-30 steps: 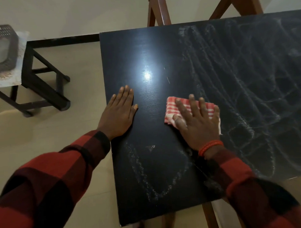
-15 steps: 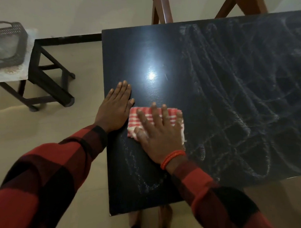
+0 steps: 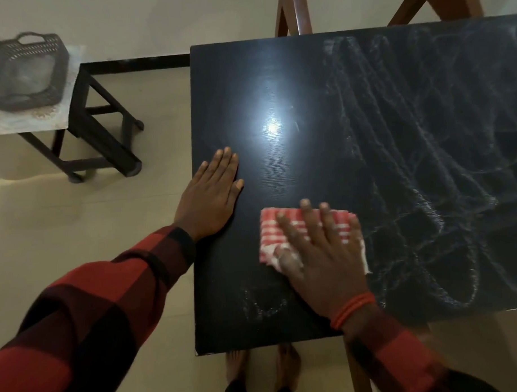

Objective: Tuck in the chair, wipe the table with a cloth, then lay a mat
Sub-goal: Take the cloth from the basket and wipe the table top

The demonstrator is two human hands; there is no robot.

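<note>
A black table top (image 3: 277, 86) fills the middle and right of the view, with a lamp glare on its bare left part. Whitish smear streaks (image 3: 420, 166) cover its right half, and a faint patch sits near the front edge. My right hand (image 3: 321, 261) presses flat on a folded red-and-white checked cloth (image 3: 269, 227) near the table's front left, thumb tucked at the cloth's edge. My left hand (image 3: 210, 197) lies flat and empty on the table's left edge, apart from the cloth.
Brown wooden legs (image 3: 292, 13) rise beyond the table's far edge. A low dark-framed side table (image 3: 102, 133) stands on the floor to the left, carrying a dark perforated basket (image 3: 24, 72). My bare feet (image 3: 263, 368) show under the front edge.
My right hand slid the cloth left until it touched my left hand, then back to the right and nearer the front edge. My left hand stayed flat on the left edge.
</note>
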